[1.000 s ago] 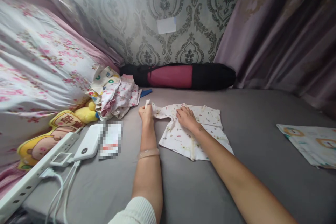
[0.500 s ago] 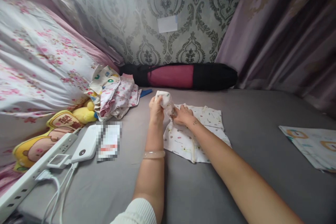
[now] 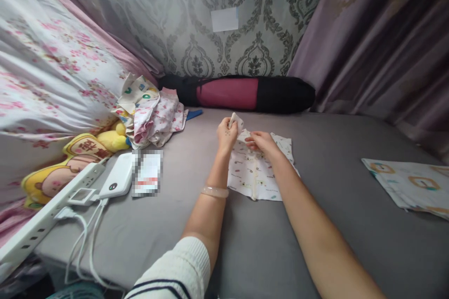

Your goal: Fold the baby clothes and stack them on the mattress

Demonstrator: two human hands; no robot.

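Note:
A small white baby shirt (image 3: 257, 173) with tiny coloured prints lies on the grey bed sheet (image 3: 315, 224). My left hand (image 3: 226, 134) grips the shirt's left sleeve, lifted off the sheet and folded inward over the body. My right hand (image 3: 261, 141) rests on the upper part of the shirt, fingers pinching the fabric right beside the sleeve. A pale bangle sits on my left wrist.
A heap of baby clothes (image 3: 150, 114) lies at the left by a yellow plush toy (image 3: 80, 159). A white power bank (image 3: 117, 182), power strip (image 3: 49, 217) and cables sit near the left edge. A black and red roll (image 3: 245, 93) lies along the wall. A folded printed cloth (image 3: 410, 184) lies at the right.
My left hand has lifted the left sleeve off the sheet and carried it rightward over the shirt. My right hand has shifted slightly right along the shirt's top.

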